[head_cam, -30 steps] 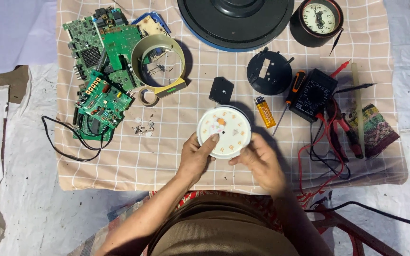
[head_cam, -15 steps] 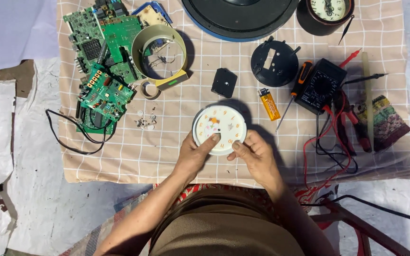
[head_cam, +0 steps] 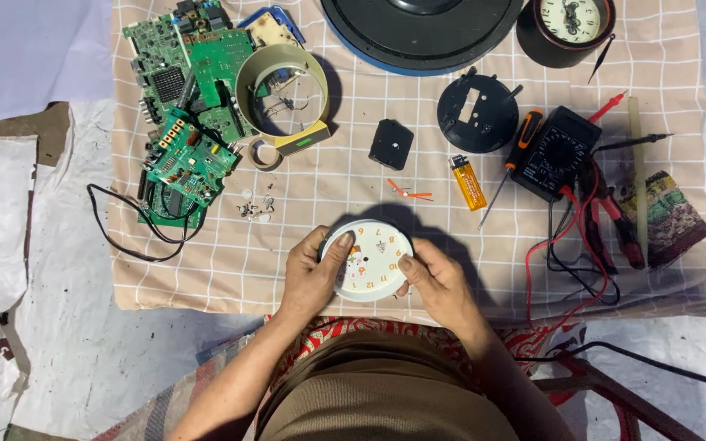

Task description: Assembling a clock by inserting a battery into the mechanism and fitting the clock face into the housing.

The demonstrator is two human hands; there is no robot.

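**Both hands on a white clock dial at the cloth's near edge**

The round white clock dial with coloured numerals [head_cam: 372, 260] sat at the near edge of the beige checked cloth [head_cam: 206, 269], about midway along it, held between both hands. The left hand [head_cam: 310, 278] clasped its left rim, thumb lying across the face. The right hand [head_cam: 437, 282] gripped the right rim with its thumb tip on the face. Both hands were closed on the dial, fingers curled under it.

Just beyond the dial lay two loose orange clock hands [head_cam: 408, 192], and beyond those a small black square movement box [head_cam: 390, 144]. To the right of these lay a yellow lighter [head_cam: 467, 181], an orange-handled screwdriver [head_cam: 513, 153] and a black multimeter [head_cam: 564, 152] with red and black leads trailing toward the right edge. A black round back plate [head_cam: 477, 113] lay farther back. Toward the far left corner, green circuit boards [head_cam: 198, 90] were piled beside a cream-coloured ring casing [head_cam: 281, 98], with a few small screws [head_cam: 256, 208] near them. A large dark round disc [head_cam: 422, 33] and a small framed clock [head_cam: 569, 24] sat along the far edge.
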